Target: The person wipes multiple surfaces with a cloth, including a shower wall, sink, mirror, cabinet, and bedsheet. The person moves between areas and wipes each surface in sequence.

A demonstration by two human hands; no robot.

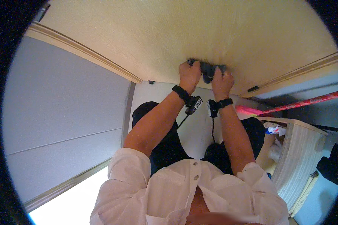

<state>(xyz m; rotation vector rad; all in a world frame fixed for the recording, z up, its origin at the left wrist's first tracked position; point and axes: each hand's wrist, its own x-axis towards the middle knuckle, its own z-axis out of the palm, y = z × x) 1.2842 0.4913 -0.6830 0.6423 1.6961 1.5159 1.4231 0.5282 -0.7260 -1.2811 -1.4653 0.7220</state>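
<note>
My left hand [189, 73] and my right hand [223, 83] are side by side, each gripping one end of a dark grey item [207, 70]. The item looks like a bunched cloth, though blur leaves its exact kind unclear. It lies at or against a wide pale wood-grain panel [163, 36], near the edge closest to me; whether it touches cannot be told. The fingers hide both of its ends. Each wrist wears a black strap with a small black device, the left one [193, 104] bearing a label, the right one [212, 108] trailing a cable.
Grey wall panelling [64, 98] stands on the left, above a bright opening [73, 202]. To the right, a red-pink pole [301, 102] slants past a wooden cabinet [295, 152] holding plastic-wrapped items. Small black fittings [253, 89] sit along the panel's edge. My dark-clothed knees flank the pale surface below.
</note>
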